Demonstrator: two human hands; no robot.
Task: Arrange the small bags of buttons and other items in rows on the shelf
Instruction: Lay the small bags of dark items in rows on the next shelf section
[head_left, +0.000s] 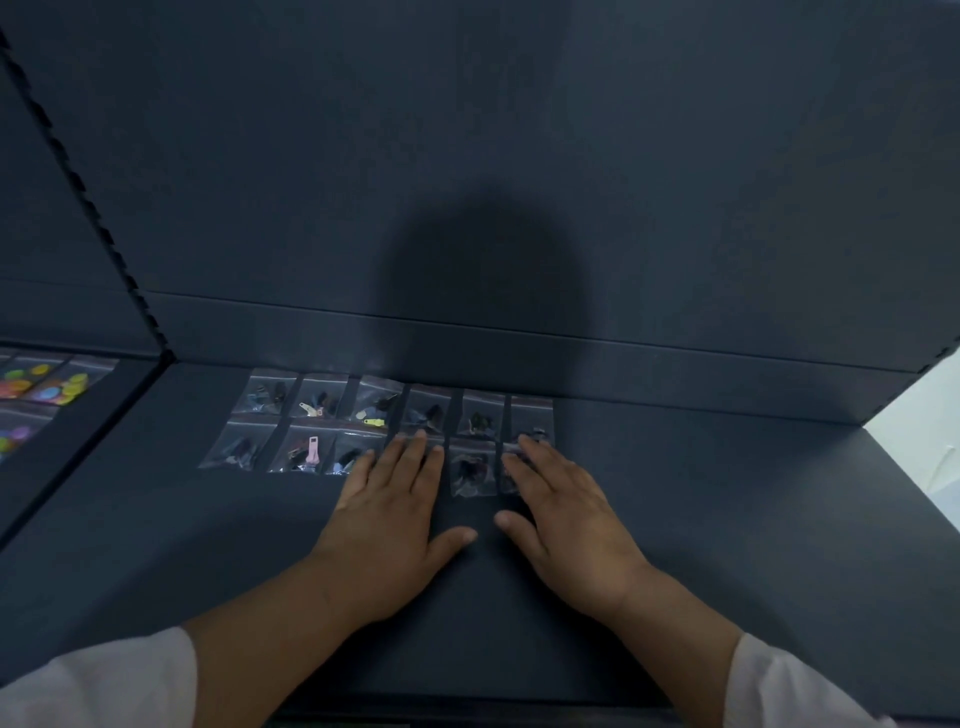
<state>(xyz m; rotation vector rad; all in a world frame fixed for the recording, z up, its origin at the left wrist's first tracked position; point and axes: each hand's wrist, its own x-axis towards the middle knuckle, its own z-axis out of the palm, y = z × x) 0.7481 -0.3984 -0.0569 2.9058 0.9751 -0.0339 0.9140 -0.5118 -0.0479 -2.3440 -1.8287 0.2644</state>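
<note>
Bags (317, 402) of small dark bits lie flat in two rows on the shelf (727, 493), with the back row of six against the back panel (519, 156). Your left hand (392, 514) is flat and wide, fingers straight, holding nothing; its fingertips rest on a front-row bag at its 12 o'clock. Your right hand (566, 525) is the same: flat, spread, nothing held, fingertips on the rightmost bags at its 11 o'clock. One front bag (471, 467) lies between the two hands. Thumbs point at each other, near but apart. Shadow (488, 270) falls on the panel at 12 o'clock. Coloured button bags (47, 382) sit on the next shelf section at 9 o'clock. White sleeves (104, 680) show at 7 and 5 o'clock.
</note>
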